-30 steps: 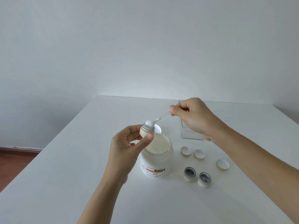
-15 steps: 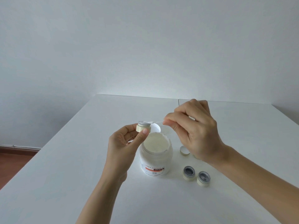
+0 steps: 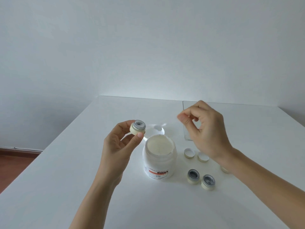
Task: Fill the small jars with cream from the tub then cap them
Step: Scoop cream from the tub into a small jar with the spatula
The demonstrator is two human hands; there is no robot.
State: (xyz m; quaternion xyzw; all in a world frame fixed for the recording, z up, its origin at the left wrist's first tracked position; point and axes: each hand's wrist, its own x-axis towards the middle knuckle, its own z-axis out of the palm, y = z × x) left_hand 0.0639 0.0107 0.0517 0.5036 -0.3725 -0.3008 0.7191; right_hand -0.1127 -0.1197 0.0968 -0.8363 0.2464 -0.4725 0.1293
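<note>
Head view, contents by size. White table (image 3: pixel 69 171): carries every item below. Clear container (image 3: pixel 187 119): far side, largely hidden behind the right hand. Cream tub (image 3: pixel 159 160): upright at the table's middle, uncapped, pale cream near the rim, label reading "UREA CREAM". Tub lid (image 3: pixel 152 130): white, lying just behind the tub. Left hand (image 3: pixel 120 146): raised left of the tub, thumb and fingers pinching a small jar (image 3: pixel 137 127), which tilts its grey open mouth toward the camera. Right hand (image 3: pixel 206 129): raised above the caps, fingers curled, thumb and forefinger pinching a thin, blurred spatula (image 3: pixel 165 124) whose tip points left over the tub lid. Two small jars on the table (image 3: pixel 193 176) (image 3: pixel 208 182): open, grey-mouthed, side by side right of the tub. Caps (image 3: pixel 189 152) (image 3: pixel 202 157): two lying upturned behind those jars; a third (image 3: pixel 224 169) partly hidden by the right wrist.
</note>
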